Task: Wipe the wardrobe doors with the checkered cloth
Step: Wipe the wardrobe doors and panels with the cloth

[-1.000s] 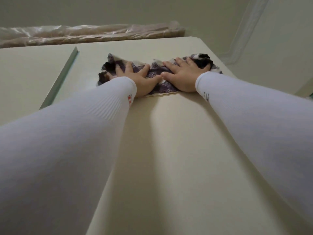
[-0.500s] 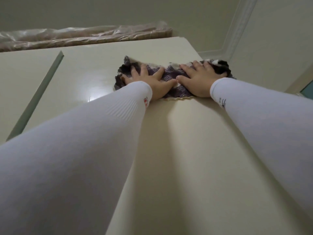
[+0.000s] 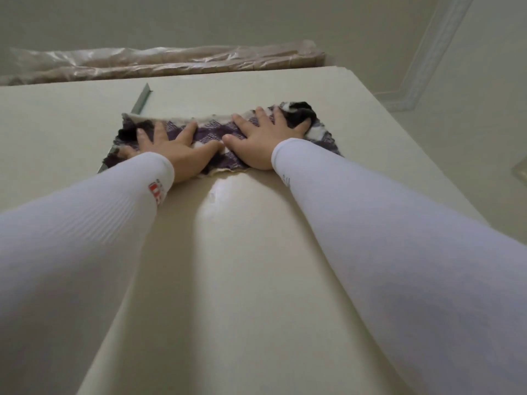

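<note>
The checkered cloth [image 3: 212, 132], dark purple and cream, lies spread flat high on the cream wardrobe door [image 3: 245, 252]. My left hand [image 3: 174, 151] presses its left half with fingers spread straight. My right hand [image 3: 263, 138] presses the right half, fingers flat, its fingertips reaching a dark bunched corner. The thumbs nearly meet at the cloth's middle. The cloth's left end lies over the gap [image 3: 142, 99] between this door and the neighbouring door [image 3: 54, 132]. White sleeves cover both arms.
A long bundle wrapped in clear plastic [image 3: 171, 59] lies on top of the wardrobe. The wall and a white ceiling moulding [image 3: 422, 67] stand to the right of the wardrobe's side edge.
Both hands slid the cloth leftward along the door, from its right edge until the left end covers the door gap. The cloth is spread wider.
</note>
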A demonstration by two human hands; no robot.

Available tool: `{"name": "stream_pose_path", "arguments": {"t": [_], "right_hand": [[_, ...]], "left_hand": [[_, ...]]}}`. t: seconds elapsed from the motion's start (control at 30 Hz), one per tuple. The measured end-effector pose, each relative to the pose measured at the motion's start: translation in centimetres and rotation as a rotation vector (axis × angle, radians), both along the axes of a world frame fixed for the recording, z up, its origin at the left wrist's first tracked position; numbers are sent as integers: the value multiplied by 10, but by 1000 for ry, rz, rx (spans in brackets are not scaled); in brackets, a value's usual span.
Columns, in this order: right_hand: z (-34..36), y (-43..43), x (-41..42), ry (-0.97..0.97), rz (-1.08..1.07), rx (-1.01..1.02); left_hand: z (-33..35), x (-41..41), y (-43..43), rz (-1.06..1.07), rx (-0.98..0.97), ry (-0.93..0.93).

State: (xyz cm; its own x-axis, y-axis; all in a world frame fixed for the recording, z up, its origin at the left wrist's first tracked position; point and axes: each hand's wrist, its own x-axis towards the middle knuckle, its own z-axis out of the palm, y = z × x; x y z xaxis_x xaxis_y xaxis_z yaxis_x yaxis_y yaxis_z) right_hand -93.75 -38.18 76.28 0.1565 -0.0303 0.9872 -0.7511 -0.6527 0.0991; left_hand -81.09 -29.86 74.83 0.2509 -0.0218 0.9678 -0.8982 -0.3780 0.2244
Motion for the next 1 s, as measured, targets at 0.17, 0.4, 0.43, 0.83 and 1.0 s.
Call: {"name": "stream_pose_path", "arguments": {"t": [0.17,0.4,0.43,0.83,1.0], "right_hand": [[-41,8,14,37,-7,-22],[-77,8,11,68,2,32],[-77,7,10,71,8,31],[-94,-61,-93,-111,-14,151],[-115,-79,-120,-164,-19,166]], "left_hand": [[-31,17,4,-41,-80,60],[-81,24,11,34,-29,69],[-82,24,12,41,-31,76],[-81,-84,-49,42,111,-93],[-90,-110,-70,33,111,-166]]}}
